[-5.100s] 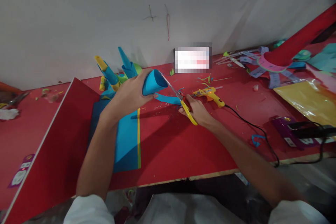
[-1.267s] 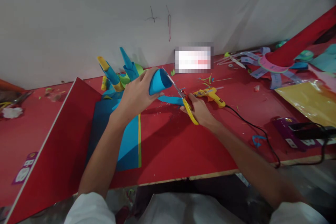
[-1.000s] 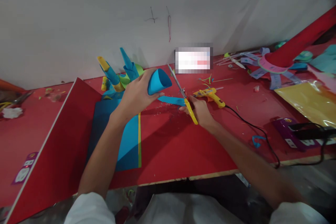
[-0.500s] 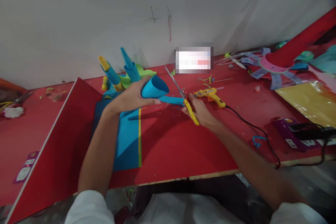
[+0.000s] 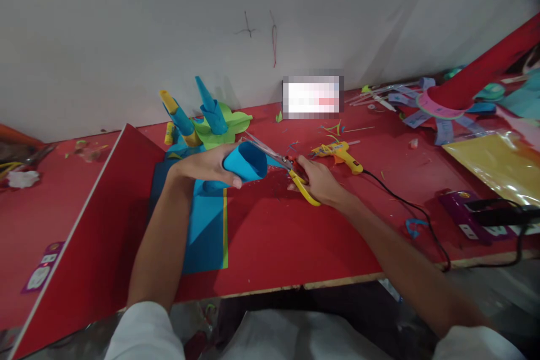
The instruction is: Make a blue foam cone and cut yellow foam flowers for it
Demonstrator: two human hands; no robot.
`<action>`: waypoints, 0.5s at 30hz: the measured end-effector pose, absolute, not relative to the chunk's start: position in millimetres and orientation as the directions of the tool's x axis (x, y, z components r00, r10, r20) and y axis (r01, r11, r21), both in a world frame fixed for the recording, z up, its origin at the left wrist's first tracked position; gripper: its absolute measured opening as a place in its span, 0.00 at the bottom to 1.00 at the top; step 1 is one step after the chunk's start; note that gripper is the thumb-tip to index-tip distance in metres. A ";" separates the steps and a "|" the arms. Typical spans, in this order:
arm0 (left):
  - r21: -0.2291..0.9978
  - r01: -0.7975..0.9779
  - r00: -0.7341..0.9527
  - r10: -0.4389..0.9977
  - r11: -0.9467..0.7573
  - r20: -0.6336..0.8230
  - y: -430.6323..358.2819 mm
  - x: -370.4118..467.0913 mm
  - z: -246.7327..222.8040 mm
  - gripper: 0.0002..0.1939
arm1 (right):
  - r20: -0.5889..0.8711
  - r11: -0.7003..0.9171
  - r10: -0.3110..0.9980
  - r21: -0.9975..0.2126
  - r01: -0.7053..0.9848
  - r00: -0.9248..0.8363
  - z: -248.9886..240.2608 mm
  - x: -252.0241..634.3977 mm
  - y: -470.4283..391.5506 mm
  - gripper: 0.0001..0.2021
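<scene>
1. The red table (image 5: 278, 247) bears everything; a red board (image 5: 97, 225) stands tilted on the left, beside a stack of coloured sheets (image 5: 206, 236), blue on top.
2. On the right, a clear plastic sleeve (image 5: 485, 160) seems to hold yellow material.
3. The blue paper tube (image 5: 242, 163) is in the left hand (image 5: 206, 164), above the table near the stack. Fingers curve round its far side with the thumb below, clamping it. Compared with half a second ago, it has come lower and nearer the body, and more of the green leaf shapes (image 5: 238, 121) shows behind.
4. Beyond the hand, one blue roll (image 5: 214, 118) has a narrower blue roll inside it; another (image 5: 181, 121) has a yellow one in its top.
5. The scissors (image 5: 306, 188) are in the right hand (image 5: 323, 180), fingers closed on the handles. The blades now cross at the tube's rim, so paper and cutting edges are together; whether they bite is unclear.
6. The yellow glue gun (image 5: 340, 154) lies just beyond the right hand.
7. Smallest, a blue strip (image 5: 275, 163) shows beneath the blades, with tiny scraps (image 5: 292, 146) around.
</scene>
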State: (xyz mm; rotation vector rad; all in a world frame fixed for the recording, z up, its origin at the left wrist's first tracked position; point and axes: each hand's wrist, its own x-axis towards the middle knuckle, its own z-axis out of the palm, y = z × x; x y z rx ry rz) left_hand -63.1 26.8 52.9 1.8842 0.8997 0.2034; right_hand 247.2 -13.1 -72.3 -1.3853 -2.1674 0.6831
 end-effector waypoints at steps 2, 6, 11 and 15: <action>0.836 0.501 0.717 0.649 -0.224 -0.256 26.8 -64.8 54.0 0.45 | 0.131 0.374 0.913 -0.644 0.667 -0.385 -69.6 247.5 -14.1 0.22; 0.829 0.501 0.734 0.630 -0.249 -0.254 27.6 -66.1 55.1 0.45 | 0.135 0.374 0.912 -0.660 0.652 -0.387 -67.1 246.4 -15.8 0.23; 0.868 0.453 0.743 0.623 -0.202 -0.243 28.2 -64.9 54.4 0.39 | 0.161 0.356 0.925 -0.689 0.632 -0.345 -68.6 244.3 -14.4 0.26; 0.876 0.454 0.739 0.618 -0.163 -0.268 28.9 -68.0 51.1 0.37 | 0.173 0.295 0.952 -0.748 0.595 -0.254 -66.1 243.9 -14.5 0.28</action>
